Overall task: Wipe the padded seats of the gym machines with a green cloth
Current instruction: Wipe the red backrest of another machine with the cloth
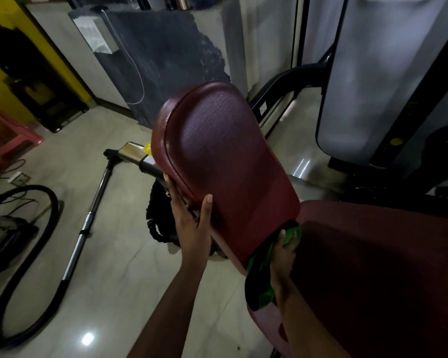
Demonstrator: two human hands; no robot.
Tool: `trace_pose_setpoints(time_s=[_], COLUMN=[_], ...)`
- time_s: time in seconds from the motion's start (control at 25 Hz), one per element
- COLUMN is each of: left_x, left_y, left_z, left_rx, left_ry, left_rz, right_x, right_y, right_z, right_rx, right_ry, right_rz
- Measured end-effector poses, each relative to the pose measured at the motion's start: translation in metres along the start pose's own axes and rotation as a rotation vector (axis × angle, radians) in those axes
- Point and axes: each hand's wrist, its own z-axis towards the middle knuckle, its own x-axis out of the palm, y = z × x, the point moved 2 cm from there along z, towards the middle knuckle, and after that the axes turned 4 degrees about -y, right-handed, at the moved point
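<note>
A dark red padded backrest rises in the middle of the view, joined at its lower end to a dark red padded seat at the right. My left hand grips the backrest's left edge, thumb on the front, fingers behind it. My right hand presses a green cloth into the gap where backrest and seat meet. Part of the cloth hangs down below the hand and part shows above its fingertips.
A vacuum wand and its black hose lie on the glossy tiled floor at the left, with cables near a dark unit. A grey machine shroud and black frame stand at the right. A pink stool sits far left.
</note>
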Motion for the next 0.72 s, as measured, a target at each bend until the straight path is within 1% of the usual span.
trace_pose_setpoints(time_s=[0.08, 0.2, 0.24, 0.32, 0.44, 0.48, 0.56, 0.64, 0.72], left_x=[0.001, 0.001, 0.001, -0.002, -0.007, -0.009, -0.013, -0.015, -0.013], left_y=[-0.003, -0.009, -0.011, -0.012, -0.011, -0.011, -0.009, -0.009, -0.008], left_z=[-0.002, -0.002, -0.002, -0.002, 0.0, 0.001, 0.004, 0.004, 0.003], left_rx=[0.014, 0.013, 0.009, 0.012, -0.021, -0.024, 0.023, 0.034, -0.004], left_ry=[0.013, 0.018, 0.025, 0.043, 0.086, 0.103, 0.127, 0.127, 0.111], left_rz=[-0.027, -0.027, -0.029, -0.046, -0.121, -0.134, -0.134, -0.151, -0.176], right_x=[-0.004, -0.011, -0.014, -0.023, -0.024, -0.016, 0.005, 0.02, 0.027], right_y=[0.0, 0.003, 0.006, 0.032, 0.112, 0.141, 0.177, 0.18, 0.158], right_z=[-0.021, -0.065, -0.077, -0.096, -0.126, -0.139, -0.157, -0.154, -0.136], right_rx=[0.011, -0.107, -0.18, -0.385, -0.687, -0.77, -0.932, -1.041, -1.008], right_ry=[-0.025, -0.062, -0.072, -0.079, -0.03, 0.01, 0.063, -0.006, -0.103], right_rz=[-0.073, -0.122, -0.116, -0.031, 0.096, 0.102, 0.009, -0.117, -0.174])
